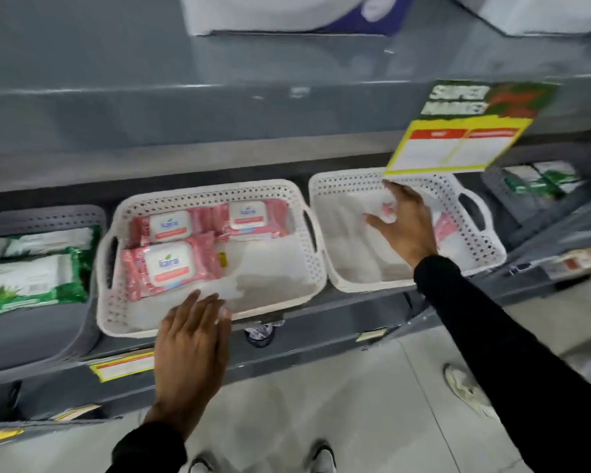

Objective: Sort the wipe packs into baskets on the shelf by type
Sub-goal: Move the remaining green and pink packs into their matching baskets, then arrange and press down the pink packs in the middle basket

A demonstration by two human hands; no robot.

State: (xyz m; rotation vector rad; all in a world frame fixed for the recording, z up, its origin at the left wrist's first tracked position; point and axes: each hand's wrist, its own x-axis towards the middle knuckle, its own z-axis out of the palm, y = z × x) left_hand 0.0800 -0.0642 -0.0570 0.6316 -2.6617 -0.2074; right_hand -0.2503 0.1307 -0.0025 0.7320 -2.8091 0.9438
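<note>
Left hand (191,346): palm down, fingers extended and held close together, pointing forward and slightly right; wrist straight, black sleeve ending at the wrist. Nothing is gripped. Right hand (405,223): reaching farther forward, back of the hand toward the camera, fingers (394,196) spread and bent downward, thumb (376,221) splayed to the left; whether it grips anything cannot be told. Right arm (498,336): extended diagonally from lower right, covered by a black sleeve to the wrist.
</note>
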